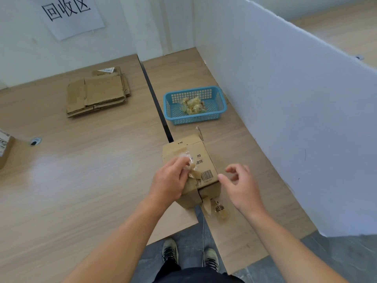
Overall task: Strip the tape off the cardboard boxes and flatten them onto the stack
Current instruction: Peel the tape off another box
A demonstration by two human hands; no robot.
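A small cardboard box (201, 160) with a barcode stands near the front edge where the two tables meet. My left hand (169, 180) rests on its top and pinches a crumpled strip of clear tape (189, 162) that still sticks to the box. Beside the box's right corner hovers my right hand (240, 184), fingers apart and holding nothing. More loose tape (214, 207) hangs from the box's near side. The stack of flattened boxes (98, 92) lies at the far left.
A blue plastic basket (221, 103) holding wadded tape sits behind the box. Another box (5, 148) shows at the left edge. A white partition wall (285, 119) runs along the right. A dark gap (155, 97) separates the two tables. My shoes stand on the grey floor below.
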